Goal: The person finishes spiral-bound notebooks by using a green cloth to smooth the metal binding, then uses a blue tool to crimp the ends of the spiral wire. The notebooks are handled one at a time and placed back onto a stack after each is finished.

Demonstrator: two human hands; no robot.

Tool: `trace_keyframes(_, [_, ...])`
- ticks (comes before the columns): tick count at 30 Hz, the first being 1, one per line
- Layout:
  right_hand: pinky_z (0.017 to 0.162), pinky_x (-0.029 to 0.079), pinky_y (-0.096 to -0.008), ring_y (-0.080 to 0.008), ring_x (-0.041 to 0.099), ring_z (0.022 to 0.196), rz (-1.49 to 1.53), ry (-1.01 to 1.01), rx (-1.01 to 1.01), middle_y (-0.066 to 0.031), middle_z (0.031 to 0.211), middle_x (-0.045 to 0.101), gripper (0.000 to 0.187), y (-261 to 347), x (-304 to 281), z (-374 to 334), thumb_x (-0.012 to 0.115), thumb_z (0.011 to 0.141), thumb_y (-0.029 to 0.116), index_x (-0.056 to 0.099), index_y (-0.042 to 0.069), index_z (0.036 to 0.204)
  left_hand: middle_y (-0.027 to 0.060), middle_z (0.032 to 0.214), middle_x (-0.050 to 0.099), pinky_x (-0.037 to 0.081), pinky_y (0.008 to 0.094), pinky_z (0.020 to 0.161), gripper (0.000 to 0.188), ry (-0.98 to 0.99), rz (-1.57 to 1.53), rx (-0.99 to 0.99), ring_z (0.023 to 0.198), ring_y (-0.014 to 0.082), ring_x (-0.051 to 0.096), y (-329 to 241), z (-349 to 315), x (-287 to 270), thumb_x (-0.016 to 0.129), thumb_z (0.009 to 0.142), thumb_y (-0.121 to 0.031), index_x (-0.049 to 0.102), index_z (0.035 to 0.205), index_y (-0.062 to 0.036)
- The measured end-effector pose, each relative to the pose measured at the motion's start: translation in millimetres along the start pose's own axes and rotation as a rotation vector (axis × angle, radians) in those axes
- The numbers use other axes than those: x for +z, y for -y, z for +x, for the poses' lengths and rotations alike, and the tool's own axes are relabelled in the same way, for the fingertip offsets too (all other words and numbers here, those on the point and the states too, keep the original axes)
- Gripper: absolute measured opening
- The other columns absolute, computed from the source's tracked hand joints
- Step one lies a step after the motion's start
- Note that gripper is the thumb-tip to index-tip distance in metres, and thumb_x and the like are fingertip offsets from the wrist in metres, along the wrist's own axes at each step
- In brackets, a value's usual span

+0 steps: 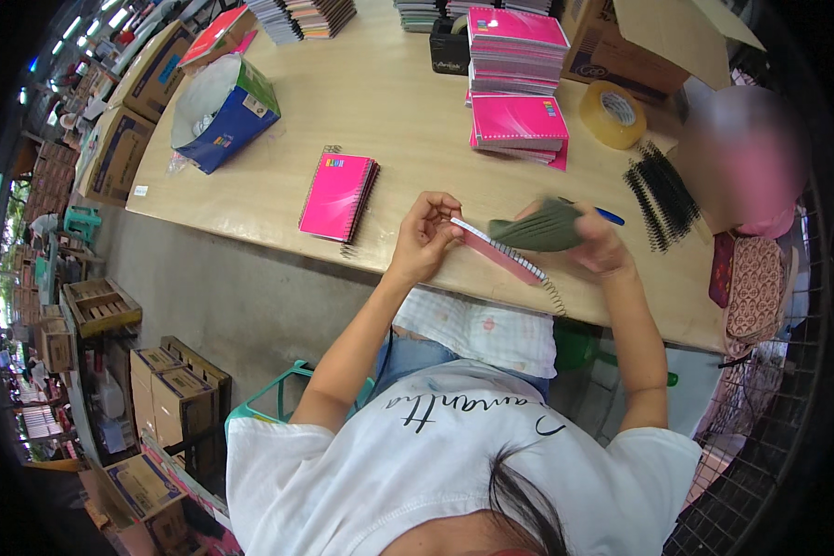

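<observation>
Over the table's near edge, my left hand [426,233] pinches one end of a small notebook [502,259], seen along its bound edge. A wire coil [555,296] runs along that edge, and its loose end sticks out at the lower right. My right hand [604,243] is closed on a dark green ribbed piece, apparently cloth [542,227], slightly blurred and held against the notebook. Beside the right hand shows a blue pen [610,216]; I cannot tell whether the fingers hold it. To the left lies a stack of pink spiral notebooks [336,196].
Pink notebooks [517,120] are piled at the back, beside a tape roll [613,115] and an open carton [621,51]. Black wire coils [663,196] lie at the right, near a patterned pouch [755,287]. A blue bag [227,116] stands back left.
</observation>
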State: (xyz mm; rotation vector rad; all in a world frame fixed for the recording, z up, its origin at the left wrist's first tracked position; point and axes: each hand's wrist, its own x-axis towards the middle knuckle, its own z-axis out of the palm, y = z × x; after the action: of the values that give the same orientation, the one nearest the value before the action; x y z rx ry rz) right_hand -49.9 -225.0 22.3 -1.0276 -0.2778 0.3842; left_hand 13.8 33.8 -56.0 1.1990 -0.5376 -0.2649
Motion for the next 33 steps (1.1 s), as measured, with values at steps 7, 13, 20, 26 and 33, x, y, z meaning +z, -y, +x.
trace_keyframes(7, [0.096, 0.040, -0.0314, -0.0227, 0.055, 0.104, -0.645, -0.108, 0.042, -0.0109, 0.105, 0.058, 0.050, 2, 8, 3, 0.063, 0.086, 0.030, 0.061, 0.000, 0.127, 0.0033, 0.100, 0.054, 0.047, 0.0259, 0.087, 0.022, 0.030, 0.131, 0.032, 0.095, 0.0127, 0.056, -16, -3, 10, 0.065, 0.085, 0.005, 0.057, 0.104, 0.0003])
trace_keyframes(13, [0.092, 0.042, -0.0314, -0.0228, 0.055, 0.103, -0.938, -0.114, 0.266, -0.0116, 0.109, 0.057, 0.052, 10, 18, 7, 0.064, 0.085, 0.032, 0.062, -0.003, 0.123, 0.0045, 0.100, 0.054, 0.047, 0.0270, 0.087, 0.019, 0.047, 0.093, 0.005, 0.095, 0.0132, 0.056, -9, 0, 10, 0.065, 0.085, 0.006, 0.057, 0.101, 0.0005])
trace_keyframes(20, [0.085, 0.044, -0.0304, -0.0191, 0.056, 0.097, -1.002, -0.130, 0.202, -0.0080, 0.098, 0.059, 0.044, 2, -1, 10, 0.064, 0.088, 0.033, 0.064, -0.006, 0.108, 0.0044, 0.101, 0.054, 0.047, 0.0267, 0.088, 0.025, 0.061, 0.067, -0.019, 0.096, 0.0130, 0.056, -8, -1, 9, 0.065, 0.085, 0.007, 0.054, 0.107, 0.0007])
trace_keyframes(26, [0.085, 0.045, -0.0303, -0.0213, 0.059, 0.094, -0.991, -0.135, 0.111, -0.0123, 0.097, 0.062, 0.042, -6, -5, 17, 0.065, 0.088, 0.039, 0.070, -0.001, 0.101, 0.0051, 0.103, 0.054, 0.048, 0.0269, 0.089, 0.036, 0.040, 0.055, 0.044, 0.097, 0.0125, 0.056, -8, 1, 10, 0.065, 0.084, 0.008, 0.049, 0.115, -0.0007])
trace_keyframes(33, [0.084, 0.045, -0.0318, -0.0225, 0.058, 0.094, -1.047, -0.140, 0.178, -0.0131, 0.094, 0.061, 0.044, -7, 0, 28, 0.067, 0.086, 0.040, 0.070, -0.001, 0.102, 0.0062, 0.101, 0.055, 0.049, 0.0255, 0.088, 0.038, 0.035, -0.039, -0.027, 0.097, 0.0121, 0.056, -6, 1, -1, 0.062, 0.084, 0.010, 0.047, 0.116, -0.0012])
